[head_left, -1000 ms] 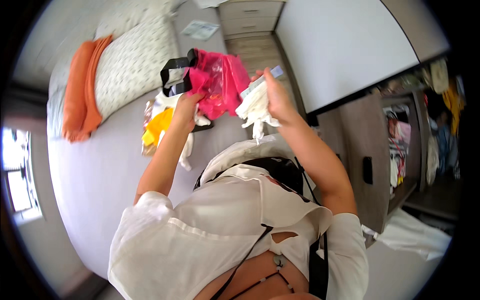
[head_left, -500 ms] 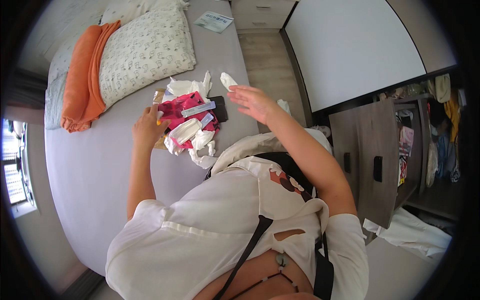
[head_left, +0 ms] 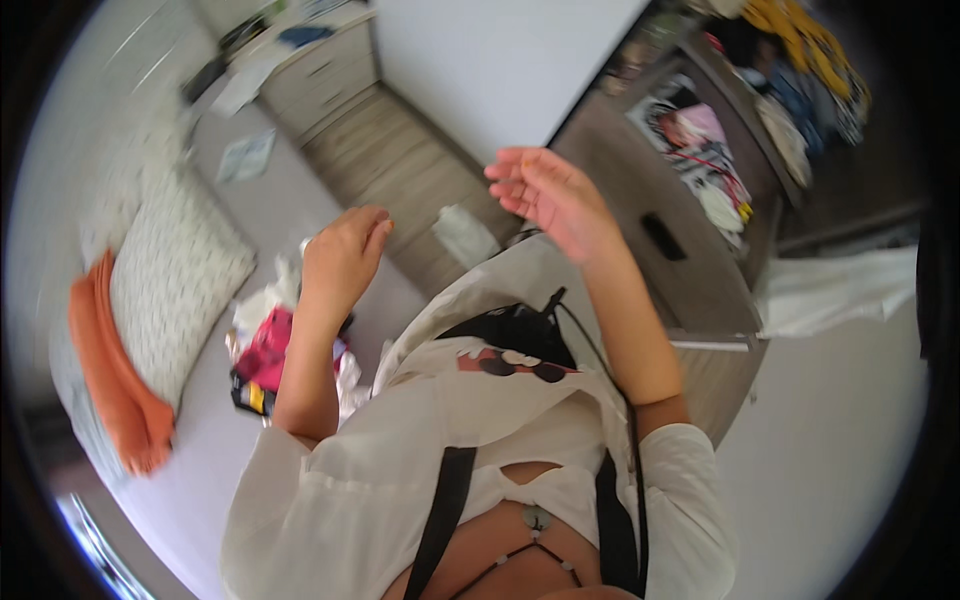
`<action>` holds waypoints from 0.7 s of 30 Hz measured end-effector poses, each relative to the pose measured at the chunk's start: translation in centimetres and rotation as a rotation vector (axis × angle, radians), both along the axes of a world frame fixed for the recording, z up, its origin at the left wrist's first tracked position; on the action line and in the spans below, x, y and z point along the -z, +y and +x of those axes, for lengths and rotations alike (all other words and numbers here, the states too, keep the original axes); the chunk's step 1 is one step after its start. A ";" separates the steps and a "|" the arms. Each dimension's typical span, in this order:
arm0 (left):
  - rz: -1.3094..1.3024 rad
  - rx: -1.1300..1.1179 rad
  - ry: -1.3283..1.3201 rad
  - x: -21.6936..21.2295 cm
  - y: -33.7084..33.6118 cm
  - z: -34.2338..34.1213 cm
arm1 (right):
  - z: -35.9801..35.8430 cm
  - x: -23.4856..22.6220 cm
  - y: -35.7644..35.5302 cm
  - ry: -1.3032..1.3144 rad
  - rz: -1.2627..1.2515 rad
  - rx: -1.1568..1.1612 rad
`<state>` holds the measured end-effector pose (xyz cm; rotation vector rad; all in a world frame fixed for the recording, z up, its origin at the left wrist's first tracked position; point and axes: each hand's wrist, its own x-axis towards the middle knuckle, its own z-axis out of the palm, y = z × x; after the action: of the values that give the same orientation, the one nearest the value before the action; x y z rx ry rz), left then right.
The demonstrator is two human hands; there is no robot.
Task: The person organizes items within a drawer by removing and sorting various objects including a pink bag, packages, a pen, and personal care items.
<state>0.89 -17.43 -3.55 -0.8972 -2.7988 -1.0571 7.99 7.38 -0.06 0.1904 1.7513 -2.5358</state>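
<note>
My left hand [head_left: 343,258] is raised above the right edge of the bed. Its fingers curl loosely with the thumb a little apart, and I see nothing held. My right hand [head_left: 560,195] hangs in the air in front of the open drawer, palm turned inward, fingers slightly bent and empty. Small orange spots show at fingertips of both hands. A pile of pink-red packaging [head_left: 266,350] and crumpled white plastic [head_left: 265,305] lies on the bed, partly hidden behind my left forearm. Below and between my hands, a white bag-like thing [head_left: 465,235] rests on the floor.
A pulled-out drawer [head_left: 690,170] holds folded clothes, with more clothes [head_left: 800,50] in the dark cabinet beyond. A patterned pillow [head_left: 180,280] and a rolled orange cloth [head_left: 120,370] lie on the bed [head_left: 215,470]. A drawer unit [head_left: 320,85] stands at the back.
My view and body have turned right toward the drawer and cabinet. My left hand has left the pink packaging and risen. The right hand has moved away from the bed edge.
</note>
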 end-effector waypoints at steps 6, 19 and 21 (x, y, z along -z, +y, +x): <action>0.264 0.373 -0.018 -5.4 12.5 -0.5 | 8.3 -3.8 4.1 0.023 0.275 0.312; 0.245 1.249 0.188 -12.4 32.5 -6.2 | 15.8 -10.5 19.5 -0.334 1.153 0.384; 0.034 1.349 0.038 -12.4 35.7 -8.1 | 15.1 -9.6 20.9 -0.475 1.252 0.172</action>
<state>-7.18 18.22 8.87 -2.8207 -1.8394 -0.9967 23.11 28.33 9.59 0.8837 2.7731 -0.9191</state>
